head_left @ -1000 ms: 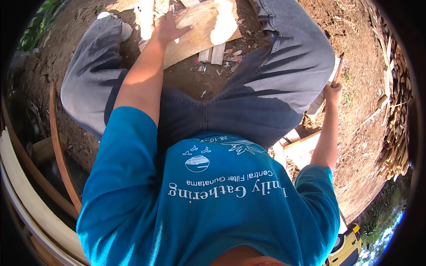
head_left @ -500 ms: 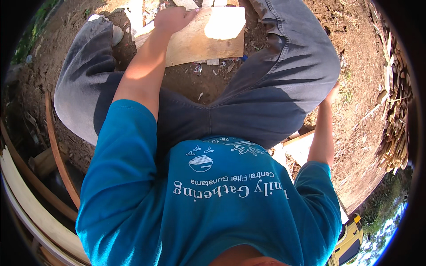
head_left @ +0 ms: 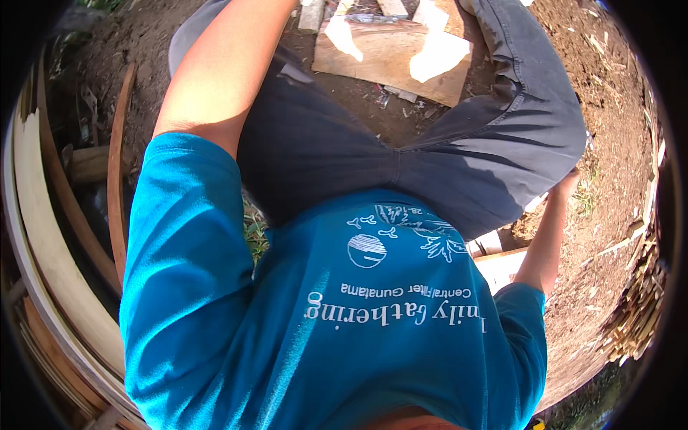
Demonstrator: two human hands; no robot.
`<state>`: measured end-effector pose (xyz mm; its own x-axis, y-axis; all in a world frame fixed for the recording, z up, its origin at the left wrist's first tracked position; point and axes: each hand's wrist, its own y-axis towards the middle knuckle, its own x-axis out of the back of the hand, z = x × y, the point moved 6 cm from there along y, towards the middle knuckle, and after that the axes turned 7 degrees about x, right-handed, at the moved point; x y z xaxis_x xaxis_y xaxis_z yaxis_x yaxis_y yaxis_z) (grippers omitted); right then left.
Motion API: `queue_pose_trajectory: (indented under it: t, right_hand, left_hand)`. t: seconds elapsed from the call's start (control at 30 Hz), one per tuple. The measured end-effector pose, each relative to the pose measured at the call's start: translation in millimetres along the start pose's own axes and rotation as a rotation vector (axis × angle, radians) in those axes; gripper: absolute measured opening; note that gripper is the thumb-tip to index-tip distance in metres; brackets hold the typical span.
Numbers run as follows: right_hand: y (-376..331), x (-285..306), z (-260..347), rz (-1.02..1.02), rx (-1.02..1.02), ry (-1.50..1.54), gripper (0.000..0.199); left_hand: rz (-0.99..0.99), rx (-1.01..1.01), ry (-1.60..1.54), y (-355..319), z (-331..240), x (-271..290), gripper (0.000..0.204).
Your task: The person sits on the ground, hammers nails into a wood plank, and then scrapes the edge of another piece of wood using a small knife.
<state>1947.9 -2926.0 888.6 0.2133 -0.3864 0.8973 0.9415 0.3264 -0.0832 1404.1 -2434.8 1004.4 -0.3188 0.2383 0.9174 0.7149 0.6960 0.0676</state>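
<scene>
A flat wooden board [head_left: 380,57] lies tilted on the ground between my legs, with bright sun patches on it. My left forearm reaches up past the top edge, so the left hand is out of view. Beside my bent right knee in grey trousers [head_left: 502,143] is my right hand [head_left: 567,183], low near the soil. The leg hides its fingers, and I cannot tell whether they hold anything.
Short wood pieces [head_left: 312,14] lie beyond the board. Pale boards [head_left: 502,269] sit by my right hip. Long planks [head_left: 68,236] curve along the left side, and a pile of thin wood strips [head_left: 634,304] stands at the far right.
My left hand has left the board and moved forward out of view. The board now sits further right and more slanted in the picture, as the whole view has shifted. My right hand stays beside the knee.
</scene>
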Motion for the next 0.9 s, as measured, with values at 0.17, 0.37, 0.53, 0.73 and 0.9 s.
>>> queue_pose_trajectory:
  t: [0.17,0.37,0.53,0.73,0.9]
  right_hand:
    - [13,13,-19,-0.013,0.256,-0.407,0.047]
    - [6,-16,19,0.133,0.285,-0.346,0.042]
    - [6,-13,32,0.037,0.404,-0.418,0.033]
    - [31,11,-5,0.041,0.157,-0.351,0.033]
    - [79,49,-89,-0.067,-0.135,-0.232,0.057]
  left_hand:
    - [-0.336,0.273,-0.006,-152,0,206,0.022]
    - [-0.298,0.951,0.097,-443,52,132,0.038]
    - [0.167,1.299,0.068,-530,27,-20,0.031]
    - [0.176,1.203,0.106,-540,20,-57,0.034]
    - [0.166,1.195,0.058,-543,34,-44,0.024]
